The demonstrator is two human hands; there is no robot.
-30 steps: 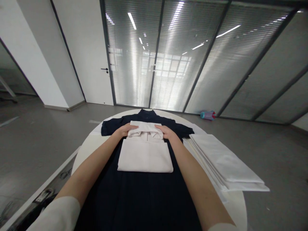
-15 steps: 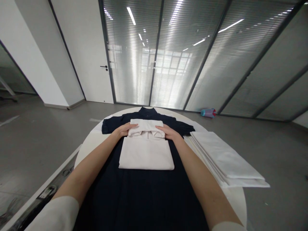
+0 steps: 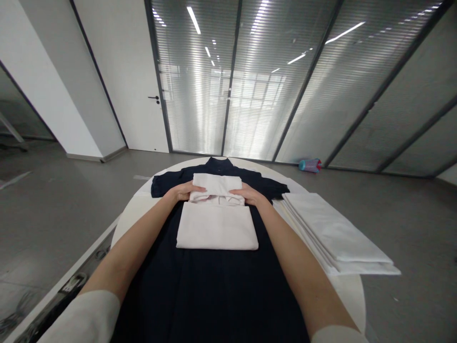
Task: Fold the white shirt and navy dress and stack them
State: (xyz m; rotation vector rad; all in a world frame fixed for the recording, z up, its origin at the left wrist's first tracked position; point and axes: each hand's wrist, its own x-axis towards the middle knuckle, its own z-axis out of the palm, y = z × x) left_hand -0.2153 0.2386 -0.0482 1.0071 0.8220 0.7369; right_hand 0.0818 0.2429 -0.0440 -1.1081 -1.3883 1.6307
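Note:
A folded white shirt lies on top of a dark navy shirt spread flat over a round white table. My left hand grips the left side of the white shirt's collar end, fingers curled over the fabric. My right hand grips the right side of that collar end the same way. Both hands rest at the far end of the white shirt, close to the navy shirt's collar.
A stack of folded white cloths lies on the table to the right. A blue and pink object sits on the grey floor by the glass wall with blinds. A dark rail runs along the table's left.
My fingers have pressed a little further inward over the collar end of the white shirt. The view has shifted slightly; the shirts stay in place.

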